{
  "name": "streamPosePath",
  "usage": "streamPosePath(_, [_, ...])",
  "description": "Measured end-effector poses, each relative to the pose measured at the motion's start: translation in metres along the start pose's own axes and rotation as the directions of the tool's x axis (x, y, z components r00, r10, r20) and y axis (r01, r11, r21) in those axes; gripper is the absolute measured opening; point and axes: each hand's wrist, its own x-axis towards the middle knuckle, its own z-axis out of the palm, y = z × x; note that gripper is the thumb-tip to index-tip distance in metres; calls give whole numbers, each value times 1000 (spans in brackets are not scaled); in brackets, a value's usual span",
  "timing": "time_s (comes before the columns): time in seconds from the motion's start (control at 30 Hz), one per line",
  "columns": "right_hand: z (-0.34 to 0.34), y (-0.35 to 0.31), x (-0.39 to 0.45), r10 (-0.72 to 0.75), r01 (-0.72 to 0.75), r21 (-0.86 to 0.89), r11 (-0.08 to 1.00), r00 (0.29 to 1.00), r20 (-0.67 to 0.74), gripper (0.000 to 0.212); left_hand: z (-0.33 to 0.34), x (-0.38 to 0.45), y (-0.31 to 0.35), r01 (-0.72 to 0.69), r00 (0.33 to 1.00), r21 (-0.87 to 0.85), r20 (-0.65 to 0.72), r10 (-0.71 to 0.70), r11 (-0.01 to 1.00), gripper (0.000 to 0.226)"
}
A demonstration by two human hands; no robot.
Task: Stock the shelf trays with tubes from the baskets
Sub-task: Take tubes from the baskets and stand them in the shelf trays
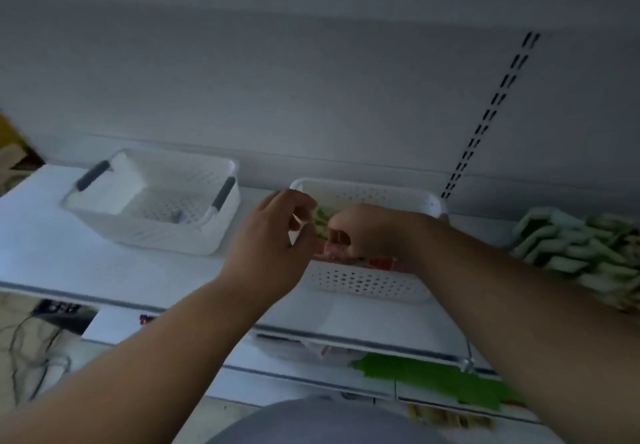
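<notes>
White shelf (pixel 166 270): two baskets (pixel 152 201), packets (pixel 581 246).

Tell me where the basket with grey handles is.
The basket with grey handles sits on the shelf, left of the basket both hands reach into.

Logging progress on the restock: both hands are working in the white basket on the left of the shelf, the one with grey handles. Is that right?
Not quite. The head view shows the left hand and right hand at the right-hand white basket, which holds red and green tubes. The grey-handled basket on the left stands untouched.
</notes>
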Motion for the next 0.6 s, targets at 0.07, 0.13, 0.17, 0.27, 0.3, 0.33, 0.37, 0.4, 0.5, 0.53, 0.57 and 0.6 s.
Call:
streamPosePath(0.07, [-5,-4,-4,60,-56,66,996,996,-68,14,-4,14,-11,-60,997,-28,44,61,998,23])
streamPosePath(0.13, [-14,-3,-16,163,-126,163,979,957,-241,16,-3,25,-18,-103,991,-48,77,106,994,22])
streamPosePath(0.17, [-17,1,-27,238,-168,223,960,911,-338,19,-3,29,-20,-110,988,-58,104,116,992,22])
streamPosePath(0.27, [-11,5,-69,455,-227,454,862,741,-494,14,2,37,-18,-150,965,-88,203,165,985,21])
streamPosePath(0.3, [-6,2,-80,516,-233,523,820,696,-500,12,7,40,-18,-168,948,-83,261,184,982,20])
streamPosePath(0.33, [0,-3,-89,584,-232,600,766,640,-499,13,13,47,-16,-194,916,-64,344,204,979,19])
streamPosePath(0.37, [6,-9,-96,648,-215,675,705,583,-491,15,20,54,-14,-212,874,-31,441,203,977,18])
streamPosePath(0.4, [11,-13,-101,700,-189,737,649,528,-482,17,27,62,-10,-214,827,11,534,175,977,17])
streamPosePath(0.5, [21,-26,-114,782,-149,814,561,419,-462,18,51,84,4,-314,696,116,703,146,942,21])
streamPosePath(0.53, [23,-29,-118,797,-141,825,547,389,-462,19,60,90,9,-390,647,134,744,168,911,25])
streamPosePath(0.57, [25,-32,-122,810,-131,836,533,362,-461,20,69,94,14,-465,591,151,787,179,873,29])
streamPosePath(0.6, [26,-34,-125,819,-120,844,524,345,-459,21,76,96,17,-540,537,176,825,176,823,32])
